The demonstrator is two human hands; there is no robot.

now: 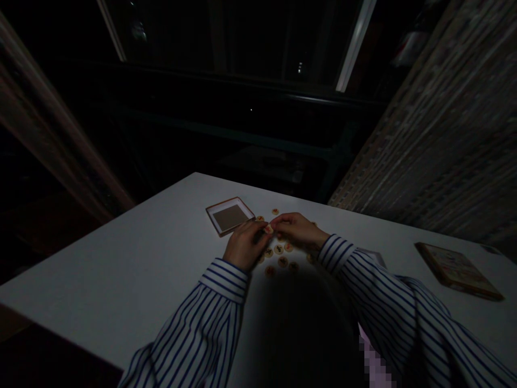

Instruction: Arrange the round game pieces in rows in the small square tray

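Over the white table, my left hand (245,243) and my right hand (297,229) meet around a round xiangqi piece (269,229) with a red mark. Fingers of both hands pinch it from either side. Beneath and around them lie several more wooden discs, among them a black-marked piece (279,249), a red-marked piece (288,247) and one far piece (275,211). Some pieces are partly covered by my hands. Just beyond my left hand sits a shallow open box part (214,219) with a brown bottom.
A closed box with a printed top (458,269) lies at the right of the white table (121,275). A pale flat item (374,257) shows behind my right sleeve. A beaded curtain (436,124) hangs at the right, and a dark window stands beyond the table.
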